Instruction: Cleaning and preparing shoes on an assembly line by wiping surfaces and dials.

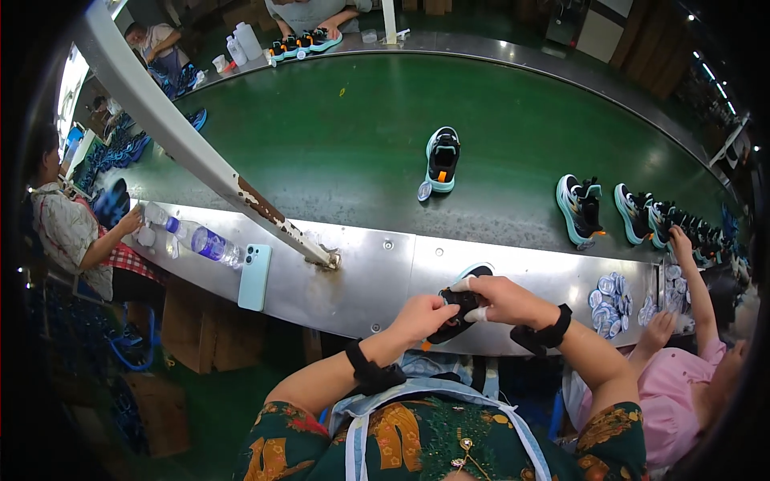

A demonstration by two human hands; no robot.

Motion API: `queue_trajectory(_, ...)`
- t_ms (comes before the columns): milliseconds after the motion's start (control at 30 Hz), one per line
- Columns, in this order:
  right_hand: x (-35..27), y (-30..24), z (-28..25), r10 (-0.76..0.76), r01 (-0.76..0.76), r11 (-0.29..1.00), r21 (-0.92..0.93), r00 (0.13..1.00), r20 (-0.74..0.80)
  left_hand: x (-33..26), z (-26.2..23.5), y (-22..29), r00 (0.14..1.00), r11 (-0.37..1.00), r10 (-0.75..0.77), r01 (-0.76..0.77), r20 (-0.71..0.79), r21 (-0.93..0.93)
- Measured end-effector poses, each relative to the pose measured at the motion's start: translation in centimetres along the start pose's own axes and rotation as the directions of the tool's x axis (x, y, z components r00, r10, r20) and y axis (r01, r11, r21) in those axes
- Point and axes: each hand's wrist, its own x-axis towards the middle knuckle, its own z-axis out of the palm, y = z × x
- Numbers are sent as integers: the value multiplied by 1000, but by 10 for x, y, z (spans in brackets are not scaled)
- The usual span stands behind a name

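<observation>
Low over the metal ledge, a black sneaker with a pale blue sole is between my hands, its orange heel tab toward me. My left hand is closed, its fingertips pinching the shoe near its opening; exactly which part is hidden. White coverings sit on some fingertips of my right hand, which grips the shoe from its right side. Dark bands are on both my wrists. A matching sneaker with a round tag at its heel rests on the green belt ahead.
Another sneaker and a row of them line the belt at right. Round tags lie piled near a co-worker's arm. At left are a phone, a plastic bottle and a slanting white post.
</observation>
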Motion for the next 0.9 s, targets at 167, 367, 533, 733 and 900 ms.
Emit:
queue_trajectory(167,-10,13,26,-55,126,972,199,943,-328,-6,18,-29,999,967,15,-24,-37,-254)
queue_trajectory(367,5,22,21,-72,71,997,-12,944,-322,-6,11,-20,1000,973,-3,-2,-22,-230)
queue_trajectory(533,5,14,26,-33,-54,978,-199,911,-410,-6,17,-13,998,950,-4,-17,-65,-313)
queue_trajectory(733,-8,9,9,12,0,999,40,956,-294,-6,21,-12,1000,919,-22,22,6,-394)
queue_trajectory(900,-2,9,17,32,-159,929,-333,934,-357,-9,21,-16,998,933,-50,55,24,-355)
